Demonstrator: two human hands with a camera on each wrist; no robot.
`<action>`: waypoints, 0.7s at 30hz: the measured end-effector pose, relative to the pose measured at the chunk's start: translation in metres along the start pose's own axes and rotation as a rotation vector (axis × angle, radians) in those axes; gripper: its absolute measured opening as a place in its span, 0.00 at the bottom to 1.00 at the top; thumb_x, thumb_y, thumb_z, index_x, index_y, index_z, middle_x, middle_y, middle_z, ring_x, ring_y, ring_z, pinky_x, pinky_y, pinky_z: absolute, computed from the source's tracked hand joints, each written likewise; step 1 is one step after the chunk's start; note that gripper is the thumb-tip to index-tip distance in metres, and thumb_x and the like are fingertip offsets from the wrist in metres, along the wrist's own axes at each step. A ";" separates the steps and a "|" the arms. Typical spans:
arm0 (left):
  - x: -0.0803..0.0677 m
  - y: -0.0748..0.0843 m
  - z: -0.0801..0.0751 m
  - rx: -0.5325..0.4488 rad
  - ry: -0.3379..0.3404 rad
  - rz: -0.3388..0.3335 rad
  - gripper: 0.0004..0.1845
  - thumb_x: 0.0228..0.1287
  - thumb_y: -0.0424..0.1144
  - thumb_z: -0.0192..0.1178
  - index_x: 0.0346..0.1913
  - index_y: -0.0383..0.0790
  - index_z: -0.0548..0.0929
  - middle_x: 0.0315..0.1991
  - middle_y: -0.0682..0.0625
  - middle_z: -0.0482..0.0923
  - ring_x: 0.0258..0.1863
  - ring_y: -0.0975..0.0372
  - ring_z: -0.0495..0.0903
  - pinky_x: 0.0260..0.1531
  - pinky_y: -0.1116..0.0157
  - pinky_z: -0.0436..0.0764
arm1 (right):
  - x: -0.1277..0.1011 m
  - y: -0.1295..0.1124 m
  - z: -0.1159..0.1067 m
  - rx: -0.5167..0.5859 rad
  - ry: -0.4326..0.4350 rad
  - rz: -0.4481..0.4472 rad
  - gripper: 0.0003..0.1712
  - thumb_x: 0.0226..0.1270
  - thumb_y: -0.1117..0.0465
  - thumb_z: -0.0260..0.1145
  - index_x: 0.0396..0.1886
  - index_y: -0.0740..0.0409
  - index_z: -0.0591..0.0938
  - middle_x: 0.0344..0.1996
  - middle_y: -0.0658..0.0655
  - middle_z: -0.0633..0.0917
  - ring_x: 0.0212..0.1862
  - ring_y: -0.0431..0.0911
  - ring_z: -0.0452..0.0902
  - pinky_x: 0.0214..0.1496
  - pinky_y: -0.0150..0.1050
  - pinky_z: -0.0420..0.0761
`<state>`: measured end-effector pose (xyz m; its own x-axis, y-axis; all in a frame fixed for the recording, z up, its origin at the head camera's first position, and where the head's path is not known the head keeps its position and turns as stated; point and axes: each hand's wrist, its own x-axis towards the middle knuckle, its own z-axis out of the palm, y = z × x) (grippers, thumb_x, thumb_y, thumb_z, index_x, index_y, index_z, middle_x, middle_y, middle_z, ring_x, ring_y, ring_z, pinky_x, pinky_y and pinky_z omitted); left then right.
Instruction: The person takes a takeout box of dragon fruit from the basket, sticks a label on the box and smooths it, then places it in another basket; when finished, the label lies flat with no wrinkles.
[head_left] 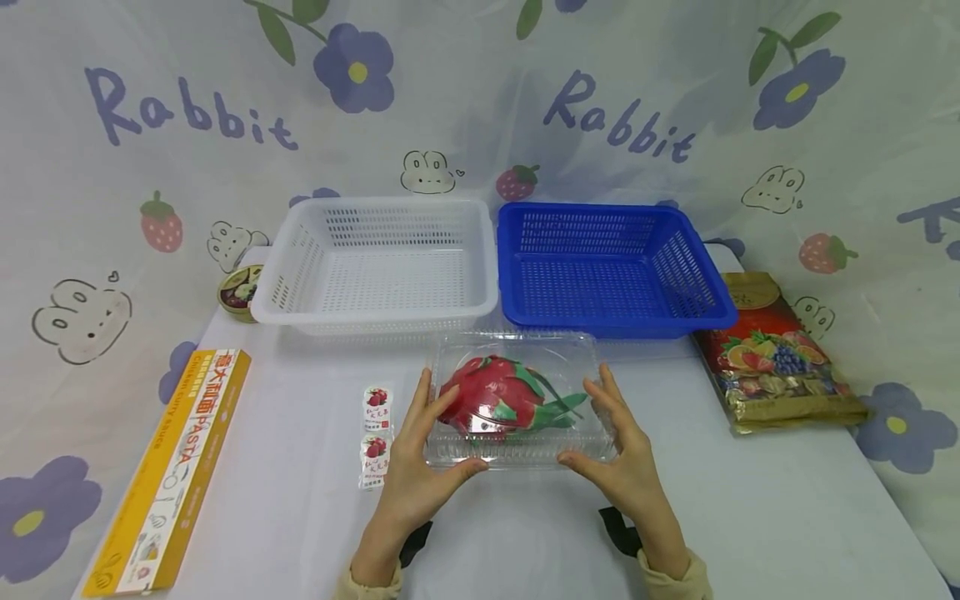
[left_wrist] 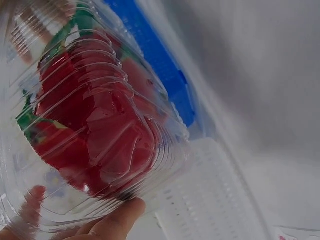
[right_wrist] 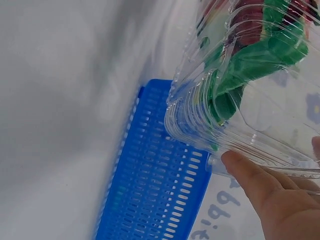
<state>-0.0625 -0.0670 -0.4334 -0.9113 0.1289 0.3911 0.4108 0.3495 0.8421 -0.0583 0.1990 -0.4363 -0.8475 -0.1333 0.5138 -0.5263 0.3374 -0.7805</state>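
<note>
A clear plastic clamshell box (head_left: pixel 525 346) with a red dragon fruit (head_left: pixel 491 396) inside it is at the middle of the head view. Green leaf tips of the fruit point right. My left hand (head_left: pixel 416 467) grips the box's left side, thumb along the front edge and fingers up the side. On the opposite side my right hand (head_left: pixel 630 467) holds it the same way. The left wrist view shows fingertips (left_wrist: pixel 131 212) against the ridged wall of the box. In the right wrist view a finger (right_wrist: pixel 245 167) lies along the box's edge, near the leaves.
Behind the box stand a white basket (head_left: pixel 375 321) and a blue basket (head_left: pixel 615 323). Two dragon fruit stickers (head_left: pixel 375 446) lie left of my left hand. A pasta box (head_left: pixel 168 475) is at far left, a round tin (head_left: pixel 238 296) behind it, a red-gold bag (head_left: pixel 780 358) at right.
</note>
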 end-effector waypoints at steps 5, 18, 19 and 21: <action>-0.001 -0.001 0.000 -0.001 0.000 -0.007 0.49 0.34 0.37 0.81 0.67 0.45 0.72 0.77 0.41 0.50 0.74 0.41 0.55 0.62 0.42 0.67 | -0.001 0.000 0.002 0.005 -0.008 0.005 0.57 0.32 0.80 0.77 0.70 0.68 0.64 0.76 0.68 0.53 0.77 0.36 0.49 0.71 0.22 0.58; -0.004 -0.008 0.002 -0.014 -0.018 -0.033 0.48 0.36 0.38 0.81 0.67 0.48 0.71 0.77 0.39 0.49 0.74 0.42 0.55 0.62 0.40 0.67 | -0.005 0.004 0.003 0.007 -0.048 0.067 0.55 0.37 0.78 0.78 0.70 0.68 0.63 0.75 0.72 0.50 0.78 0.36 0.46 0.71 0.21 0.58; -0.004 -0.008 0.002 -0.014 -0.020 -0.034 0.48 0.36 0.38 0.81 0.67 0.48 0.72 0.77 0.39 0.49 0.74 0.42 0.55 0.62 0.40 0.67 | -0.005 0.005 0.003 0.013 -0.046 0.063 0.55 0.37 0.78 0.78 0.70 0.69 0.63 0.74 0.74 0.50 0.78 0.36 0.46 0.71 0.22 0.59; -0.005 -0.008 0.002 -0.015 -0.019 -0.036 0.48 0.36 0.38 0.81 0.67 0.48 0.72 0.77 0.39 0.49 0.74 0.42 0.55 0.61 0.39 0.68 | -0.005 0.006 0.004 0.025 -0.040 0.048 0.55 0.35 0.79 0.77 0.69 0.70 0.63 0.73 0.76 0.51 0.78 0.37 0.47 0.71 0.22 0.59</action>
<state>-0.0617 -0.0682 -0.4431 -0.9257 0.1346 0.3535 0.3782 0.3402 0.8610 -0.0569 0.1980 -0.4449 -0.8735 -0.1545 0.4617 -0.4863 0.3206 -0.8129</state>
